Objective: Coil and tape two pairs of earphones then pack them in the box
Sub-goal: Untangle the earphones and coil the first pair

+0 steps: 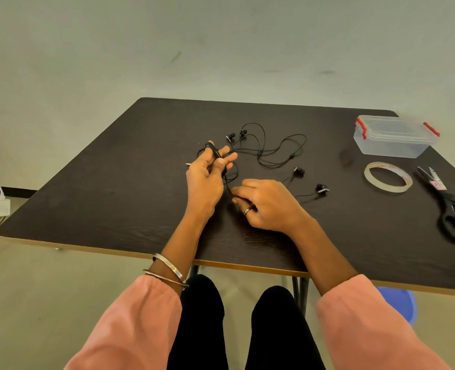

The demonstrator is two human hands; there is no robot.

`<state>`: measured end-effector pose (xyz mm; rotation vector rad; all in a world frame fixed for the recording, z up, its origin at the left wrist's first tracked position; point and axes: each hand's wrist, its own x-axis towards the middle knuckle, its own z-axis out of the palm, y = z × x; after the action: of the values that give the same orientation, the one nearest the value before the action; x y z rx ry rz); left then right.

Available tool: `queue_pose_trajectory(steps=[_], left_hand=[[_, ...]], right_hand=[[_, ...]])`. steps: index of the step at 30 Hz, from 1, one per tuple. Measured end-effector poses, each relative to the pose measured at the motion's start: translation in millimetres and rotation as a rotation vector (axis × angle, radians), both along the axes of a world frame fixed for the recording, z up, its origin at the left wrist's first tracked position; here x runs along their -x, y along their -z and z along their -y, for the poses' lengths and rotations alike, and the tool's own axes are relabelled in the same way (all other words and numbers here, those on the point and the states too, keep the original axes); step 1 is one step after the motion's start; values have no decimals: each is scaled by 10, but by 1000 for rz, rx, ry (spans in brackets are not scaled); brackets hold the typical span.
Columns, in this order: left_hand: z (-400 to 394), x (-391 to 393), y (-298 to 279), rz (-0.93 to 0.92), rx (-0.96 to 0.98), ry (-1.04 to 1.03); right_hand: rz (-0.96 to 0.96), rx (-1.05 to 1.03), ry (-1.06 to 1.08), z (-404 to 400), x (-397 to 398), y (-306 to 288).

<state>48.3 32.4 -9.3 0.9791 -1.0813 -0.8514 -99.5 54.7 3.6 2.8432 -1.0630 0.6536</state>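
Earphones are the whole job here, and both pairs lie on the dark table (pixel 100 198), one partly in the hands. Nearest, the right hand (pixel 267 206) rests knuckles up on the table, its fingers curled in and pinching the black cord (pixel 230 182), probably to feed it with some tension. Just beyond, the left hand (pixel 207 174) stands raised with fingers spread, several turns of cord wound around them, so it serves as a former for the coil. Two earbuds (pixel 310 180) lie to the right of the hands, apparently on the pair being wound, though their thin wires vanish against the dark wood. Farther off, the second pair (pixel 269 148) sprawls loose, its cord crossing the first near the fingers, so the two are hard to separate there. Tape (pixel 387 177) and scissors (pixel 445 206) wait at right, likely staged for binding. Farthest, the box (pixel 394 136) sits closed at the table's corner.
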Motion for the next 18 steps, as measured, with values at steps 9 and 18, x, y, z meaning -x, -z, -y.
queue_pose_trajectory(steps=[9,18], left_hand=[[40,-114,-23,-446,4,53],[4,-24,7,49,-8,73]], right_hand=[[41,-34,32,43,25,9],[182,-51,2,59,47,0]])
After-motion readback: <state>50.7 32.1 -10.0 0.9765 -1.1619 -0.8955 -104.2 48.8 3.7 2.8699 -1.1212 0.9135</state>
